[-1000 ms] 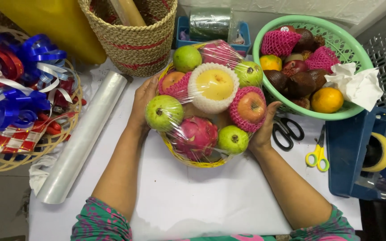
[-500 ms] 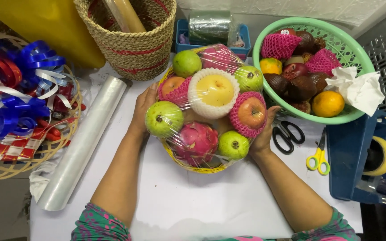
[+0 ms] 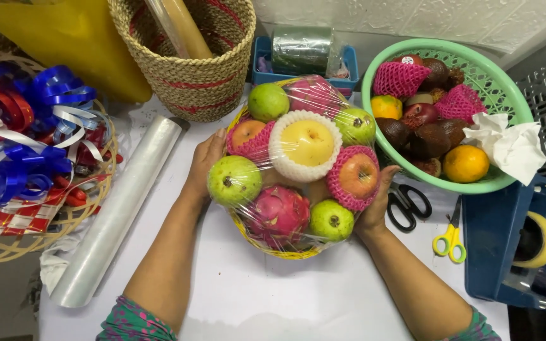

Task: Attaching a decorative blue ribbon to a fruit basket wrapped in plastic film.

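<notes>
Both hands cup the wrapped fruit basket [image 3: 295, 170] between them: our left hand [image 3: 205, 165] flat against its near-left flank, our right hand [image 3: 377, 202] grasping its right rim. Neither hand is nearer; the round basket has no long axis. Its clear film is glossy, stretched taut over smooth fruit and foam-net sleeves.

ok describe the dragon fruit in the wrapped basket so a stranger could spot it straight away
Start at the round yellow fruit basket under clear film in the middle of the white table, held between the left hand and right hand. Look to its near edge, between two green fruits. The dragon fruit is the only deep pink, scaly one, with no foam net.
</notes>
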